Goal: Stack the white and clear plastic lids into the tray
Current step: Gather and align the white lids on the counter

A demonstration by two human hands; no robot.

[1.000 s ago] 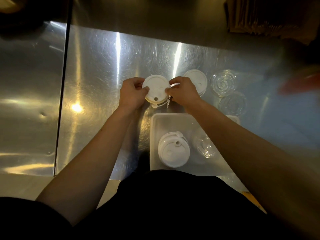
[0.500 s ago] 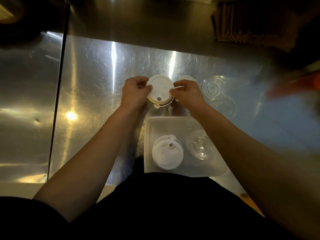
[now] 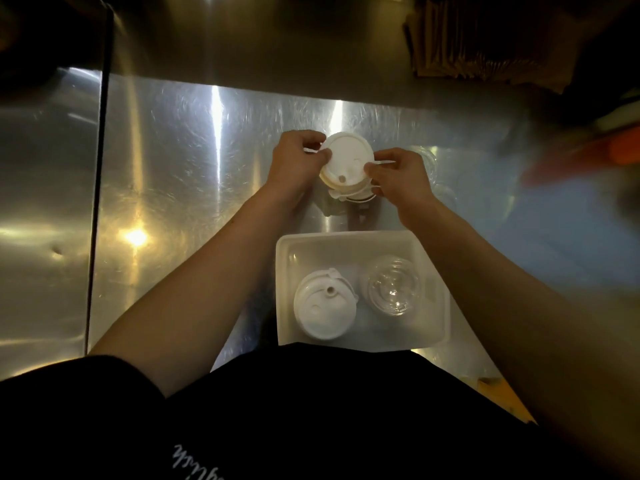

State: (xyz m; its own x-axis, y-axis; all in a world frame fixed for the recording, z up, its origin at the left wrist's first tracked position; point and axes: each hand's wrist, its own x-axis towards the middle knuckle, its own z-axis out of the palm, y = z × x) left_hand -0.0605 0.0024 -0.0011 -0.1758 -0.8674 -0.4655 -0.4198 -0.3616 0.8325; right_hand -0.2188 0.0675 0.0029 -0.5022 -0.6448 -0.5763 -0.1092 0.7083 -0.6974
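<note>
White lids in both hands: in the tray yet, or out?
Out. Both hands hold the white lids above the steel counter, beyond the tray.

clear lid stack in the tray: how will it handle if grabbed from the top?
The clear lid stack looks thin and see-through, so probably very light and flexible; a hard pinch could dent it. Its glossy surface suggests it may slip. The lids look only loosely nested, so lifting the top one may leave the rest in the tray. It sits flat, so rolling seems unlikely.
</note>
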